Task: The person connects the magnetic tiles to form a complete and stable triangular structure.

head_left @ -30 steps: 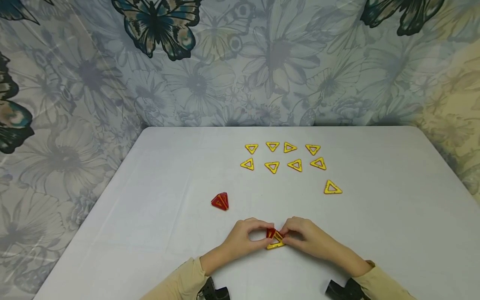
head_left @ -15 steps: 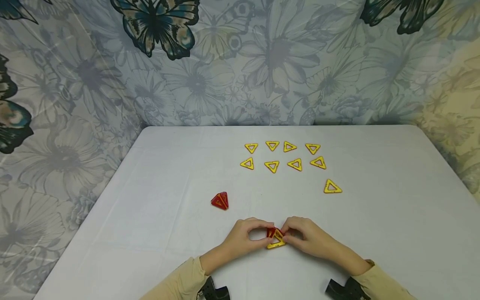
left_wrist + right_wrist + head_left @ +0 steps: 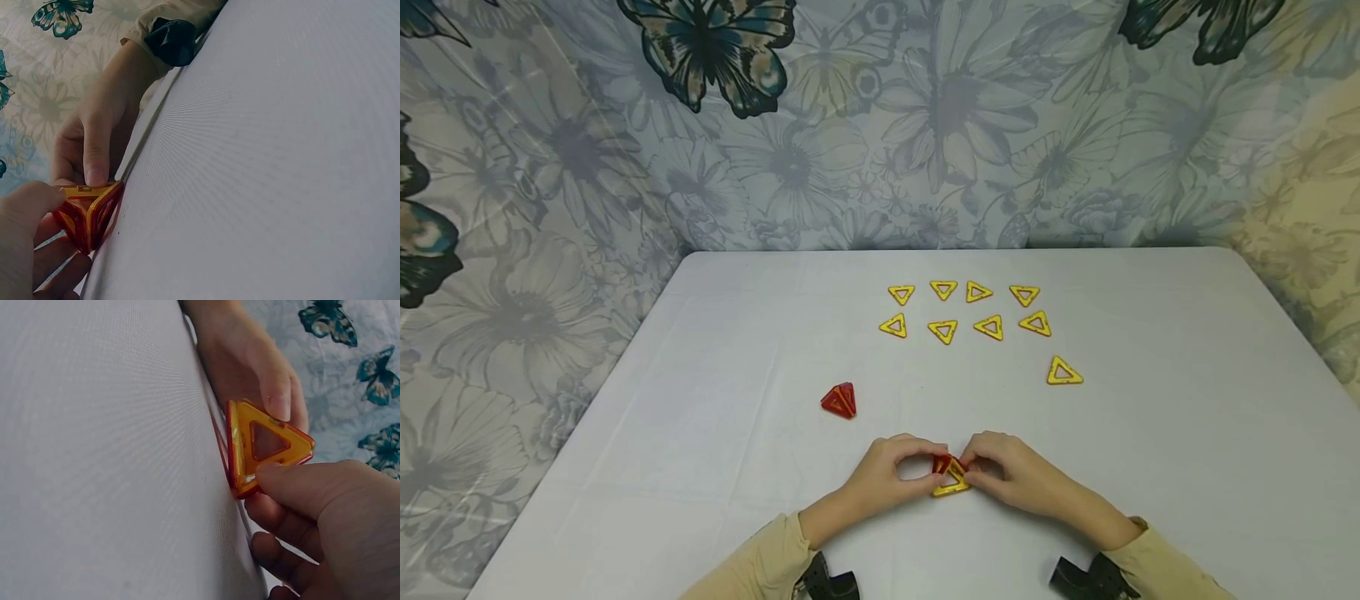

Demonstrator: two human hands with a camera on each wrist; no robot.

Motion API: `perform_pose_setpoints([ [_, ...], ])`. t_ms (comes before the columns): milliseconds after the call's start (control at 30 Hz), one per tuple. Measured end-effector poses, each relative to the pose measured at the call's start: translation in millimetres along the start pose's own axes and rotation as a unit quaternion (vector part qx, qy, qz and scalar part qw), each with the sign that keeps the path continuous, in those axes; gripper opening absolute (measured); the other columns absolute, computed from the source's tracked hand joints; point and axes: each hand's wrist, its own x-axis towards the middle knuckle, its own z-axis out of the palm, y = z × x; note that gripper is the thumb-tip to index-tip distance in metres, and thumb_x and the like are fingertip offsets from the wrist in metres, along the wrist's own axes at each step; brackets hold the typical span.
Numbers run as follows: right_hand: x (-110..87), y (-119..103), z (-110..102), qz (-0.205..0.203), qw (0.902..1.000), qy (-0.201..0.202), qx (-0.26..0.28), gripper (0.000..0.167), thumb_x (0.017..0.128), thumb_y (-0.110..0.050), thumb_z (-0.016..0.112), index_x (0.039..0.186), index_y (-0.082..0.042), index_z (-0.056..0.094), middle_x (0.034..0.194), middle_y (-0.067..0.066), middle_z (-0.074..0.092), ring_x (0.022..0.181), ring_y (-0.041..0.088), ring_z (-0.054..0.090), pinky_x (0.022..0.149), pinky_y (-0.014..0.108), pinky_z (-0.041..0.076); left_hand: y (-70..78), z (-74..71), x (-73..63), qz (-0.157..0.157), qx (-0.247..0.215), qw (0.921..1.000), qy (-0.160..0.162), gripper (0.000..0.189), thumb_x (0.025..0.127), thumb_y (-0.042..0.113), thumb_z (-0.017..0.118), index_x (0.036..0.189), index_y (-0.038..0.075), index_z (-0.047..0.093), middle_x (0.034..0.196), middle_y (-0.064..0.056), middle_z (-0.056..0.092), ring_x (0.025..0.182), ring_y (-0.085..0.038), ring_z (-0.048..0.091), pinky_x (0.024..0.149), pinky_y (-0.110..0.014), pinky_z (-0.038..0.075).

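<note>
Near the front of the table, my two hands hold a small pyramid of red and yellow triangular magnetic tiles (image 3: pixel 951 482) between them. My left hand (image 3: pixel 880 481) grips it from the left, thumb at the near side and fingers behind. From the right, my right hand (image 3: pixel 1018 477) pinches it between thumb and fingers. In the right wrist view a yellow triangle tile (image 3: pixel 242 447) with an open middle forms the face toward me. The left wrist view shows red tiles (image 3: pixel 94 219) joined below a yellow edge. Fingers partly hide the back faces.
A finished-looking red pyramid (image 3: pixel 839 401) stands left of centre on the white table (image 3: pixel 700 350). Several loose yellow triangle tiles (image 3: pixel 943 332) lie in two rows farther back. One more yellow triangle (image 3: pixel 1063 372) lies to the right. A butterfly-patterned cloth (image 3: pixel 880 167) hangs behind.
Both hands keep their grip on the pyramid with hardly any movement. The whole head view has shifted very slightly.
</note>
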Motion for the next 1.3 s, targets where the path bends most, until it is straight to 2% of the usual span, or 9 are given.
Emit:
perform_pose_setpoints([
  [367, -0.6, 2, 1, 0.002, 1.0, 0.005, -0.003, 0.018, 0.079, -0.004, 0.067, 0.086, -0.016, 0.058, 0.08, -0.014, 0.052, 0.069, 0.003, 0.046, 0.059, 0.02, 0.041, 1.2, -0.7, 0.4, -0.017, 0.002, 0.9998, -0.008, 0.027, 0.073, -0.003, 0.071, 0.098, -0.008, 0.063, 0.094, -0.015, 0.064, 0.092, -0.021, 0.059, 0.081, -0.023, 0.043],
  [600, -0.9, 2, 2, 0.007, 1.0, 0.004, -0.004, 0.018, 0.079, -0.003, 0.067, 0.087, -0.017, 0.058, 0.08, -0.014, 0.051, 0.069, 0.003, 0.046, 0.06, 0.02, 0.041, -1.2, 0.2, -0.7, -0.014, -0.003, 0.9999, -0.005, 0.027, 0.072, -0.003, 0.071, 0.098, -0.008, 0.064, 0.094, -0.015, 0.064, 0.092, -0.019, 0.059, 0.08, -0.024, 0.043],
  [733, -0.9, 2, 2, 0.01, 0.9999, 0.006, -0.006, 0.019, 0.077, -0.005, 0.069, 0.086, -0.018, 0.057, 0.079, -0.014, 0.051, 0.069, 0.004, 0.046, 0.06, 0.02, 0.041, -13.9, 4.6, -4.0, -0.004, 0.004, 1.0, -0.005, 0.028, 0.073, -0.001, 0.071, 0.099, -0.006, 0.064, 0.095, -0.012, 0.064, 0.092, -0.015, 0.058, 0.08, -0.023, 0.043],
  [867, -0.8, 2, 3, 0.013, 0.9998, 0.012, -0.013, 0.02, 0.075, -0.01, 0.072, 0.085, -0.019, 0.057, 0.078, -0.014, 0.051, 0.068, 0.005, 0.046, 0.06, 0.02, 0.04, -32.2, 10.8, -8.6, -0.006, 0.008, 0.9999, -0.009, 0.028, 0.075, 0.005, 0.071, 0.103, -0.001, 0.064, 0.099, -0.007, 0.064, 0.094, -0.011, 0.057, 0.081, -0.023, 0.042],
  [933, -0.6, 2, 3, 0.013, 0.9997, 0.014, -0.015, 0.02, 0.075, -0.011, 0.072, 0.085, -0.019, 0.057, 0.078, -0.014, 0.051, 0.068, 0.005, 0.046, 0.06, 0.02, 0.04, -36.6, 11.8, -9.6, -0.006, 0.007, 0.9999, -0.012, 0.028, 0.077, 0.007, 0.07, 0.103, 0.001, 0.064, 0.1, -0.005, 0.064, 0.095, -0.009, 0.056, 0.082, -0.023, 0.042],
  [1133, -0.2, 2, 4, 0.007, 0.9998, 0.016, -0.005, 0.019, 0.076, -0.008, 0.07, 0.086, -0.018, 0.057, 0.079, -0.014, 0.052, 0.068, 0.006, 0.047, 0.059, 0.02, 0.041, -38.8, 12.3, -9.8, 0.005, -0.004, 0.9999, -0.012, 0.029, 0.075, 0.01, 0.072, 0.102, 0.002, 0.064, 0.098, -0.003, 0.064, 0.094, -0.006, 0.055, 0.081, -0.024, 0.043],
  [1300, 0.5, 4, 4, -0.034, 0.9992, 0.018, 0.01, 0.018, 0.078, -0.003, 0.067, 0.09, -0.015, 0.06, 0.084, -0.007, 0.058, 0.075, 0.008, 0.052, 0.065, 0.024, 0.043, -37.6, 12.4, -8.7, 0.018, -0.011, 0.9995, -0.022, 0.032, 0.072, 0.012, 0.075, 0.101, 0.005, 0.063, 0.093, 0.0, 0.062, 0.087, -0.007, 0.055, 0.077, -0.022, 0.043],
])
